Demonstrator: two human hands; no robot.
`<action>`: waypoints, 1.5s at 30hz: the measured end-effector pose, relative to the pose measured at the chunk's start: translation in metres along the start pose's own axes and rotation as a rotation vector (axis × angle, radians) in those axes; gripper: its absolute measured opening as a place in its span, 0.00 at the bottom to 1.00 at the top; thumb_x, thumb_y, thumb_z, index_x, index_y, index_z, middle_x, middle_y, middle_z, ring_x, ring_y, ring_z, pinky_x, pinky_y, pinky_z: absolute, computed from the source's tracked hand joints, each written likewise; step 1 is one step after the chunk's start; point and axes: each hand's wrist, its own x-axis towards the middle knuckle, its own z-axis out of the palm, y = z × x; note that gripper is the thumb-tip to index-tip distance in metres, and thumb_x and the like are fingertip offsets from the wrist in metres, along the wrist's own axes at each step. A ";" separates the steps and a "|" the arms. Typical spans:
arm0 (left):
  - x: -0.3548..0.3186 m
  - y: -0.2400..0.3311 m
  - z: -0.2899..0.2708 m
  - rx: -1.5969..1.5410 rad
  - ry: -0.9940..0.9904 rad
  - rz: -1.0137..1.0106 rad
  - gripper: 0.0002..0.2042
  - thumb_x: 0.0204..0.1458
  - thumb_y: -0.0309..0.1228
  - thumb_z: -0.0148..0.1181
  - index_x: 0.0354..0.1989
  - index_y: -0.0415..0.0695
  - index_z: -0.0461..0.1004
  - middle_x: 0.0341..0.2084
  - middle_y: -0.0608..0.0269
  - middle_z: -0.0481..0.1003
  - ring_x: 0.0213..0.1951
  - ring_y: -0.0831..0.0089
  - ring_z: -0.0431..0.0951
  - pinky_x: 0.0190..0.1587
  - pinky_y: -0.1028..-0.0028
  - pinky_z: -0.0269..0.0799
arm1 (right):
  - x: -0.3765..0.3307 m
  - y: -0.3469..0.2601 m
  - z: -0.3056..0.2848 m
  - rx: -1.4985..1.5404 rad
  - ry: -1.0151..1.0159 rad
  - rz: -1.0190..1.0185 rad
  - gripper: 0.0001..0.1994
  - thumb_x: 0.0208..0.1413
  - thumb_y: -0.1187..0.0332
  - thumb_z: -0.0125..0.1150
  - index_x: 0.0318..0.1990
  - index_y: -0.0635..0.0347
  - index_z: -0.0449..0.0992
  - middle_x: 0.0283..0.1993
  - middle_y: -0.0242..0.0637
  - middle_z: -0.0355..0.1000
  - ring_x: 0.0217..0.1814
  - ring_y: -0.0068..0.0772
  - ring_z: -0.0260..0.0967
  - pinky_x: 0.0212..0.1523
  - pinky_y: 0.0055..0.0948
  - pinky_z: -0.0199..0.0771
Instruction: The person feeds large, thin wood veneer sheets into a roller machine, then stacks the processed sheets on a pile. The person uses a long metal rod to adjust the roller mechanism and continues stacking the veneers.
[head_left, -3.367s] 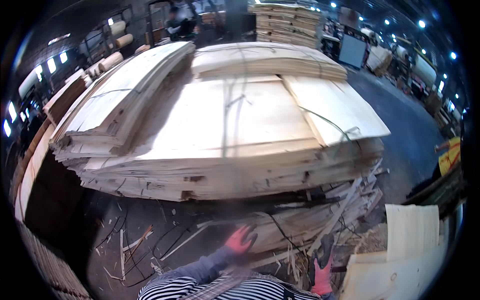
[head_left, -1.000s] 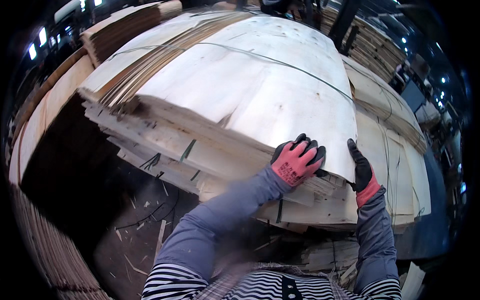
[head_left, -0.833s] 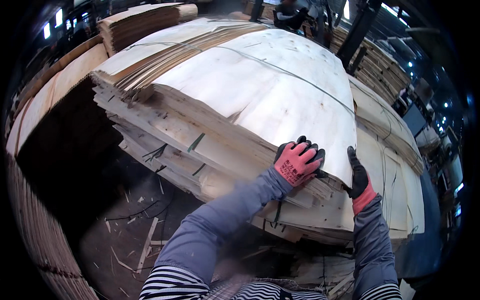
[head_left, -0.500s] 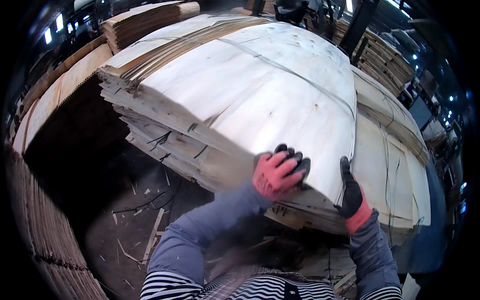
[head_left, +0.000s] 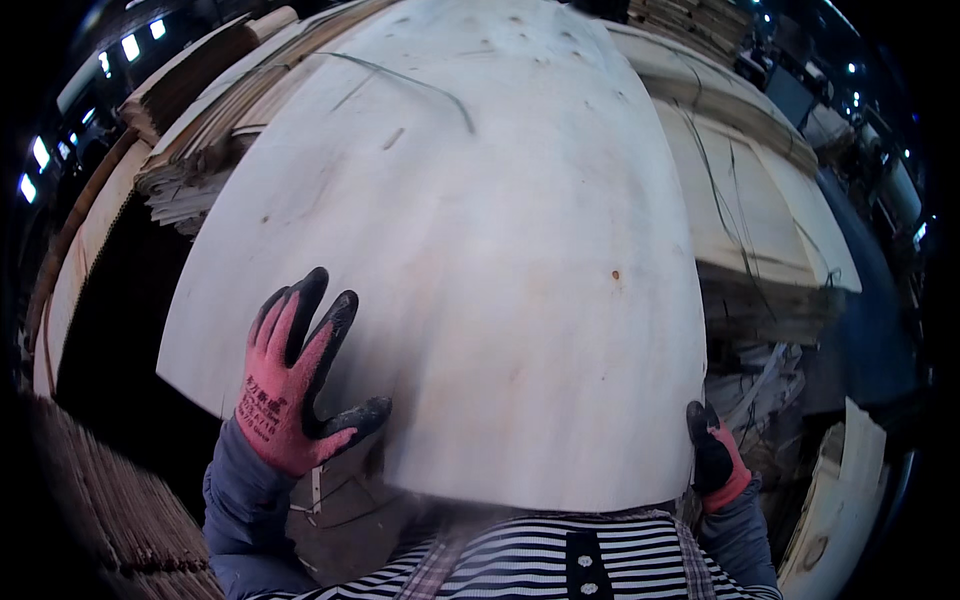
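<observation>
A large, pale wood veneer sheet (head_left: 540, 250) with small knots reaches from the pile behind it right up to my striped top, its near edge against my front. Beside the sheet's right edge, low down, my right hand (head_left: 715, 460) in a red and black glove is closed on that edge, thumb upward. My left hand (head_left: 295, 385), gloved the same way, is held over the sheet's near left part with fingers and thumb spread; it grips nothing. A thin dark strap (head_left: 420, 85) lies across the far part of the sheet.
A bundle of stacked veneer (head_left: 190, 185) shows at the far left. To the right stands another strapped veneer stack (head_left: 750, 195). Close on my left is a tall stack of sheet edges (head_left: 110, 500). Upright scrap boards (head_left: 840, 490) lean at the lower right.
The veneer sheet has come toward me, its near edge now at my body. My left hand has let go of the edge and moved left, opening. My right hand has come lower with the sheet.
</observation>
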 end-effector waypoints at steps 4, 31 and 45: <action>-0.053 0.061 0.038 0.132 -0.299 -0.066 0.39 0.30 0.44 0.61 0.54 0.39 0.56 0.54 0.40 0.50 0.56 0.45 0.49 0.56 0.53 0.41 | -0.048 0.048 -0.048 -0.097 0.015 0.012 0.17 0.55 0.62 0.45 0.48 0.63 0.63 0.44 0.33 0.66 0.44 0.23 0.62 0.45 0.24 0.63; -0.122 -0.024 0.322 -0.111 -0.279 0.017 0.29 0.35 0.53 0.56 0.46 0.51 0.66 0.48 0.50 0.59 0.52 0.48 0.56 0.51 0.45 0.51 | 0.241 0.065 -0.096 0.193 0.197 -0.097 0.20 0.52 0.66 0.50 0.53 0.58 0.58 0.45 0.37 0.65 0.44 0.28 0.63 0.43 0.25 0.65; 0.133 -0.314 0.166 -0.930 -0.109 -0.765 0.32 0.49 0.50 0.44 0.58 0.43 0.48 0.55 0.55 0.53 0.51 0.60 0.60 0.50 0.68 0.59 | 0.216 0.039 -0.091 0.463 0.230 -0.018 0.14 0.50 0.64 0.53 0.43 0.57 0.70 0.36 0.28 0.68 0.37 0.17 0.64 0.35 0.21 0.66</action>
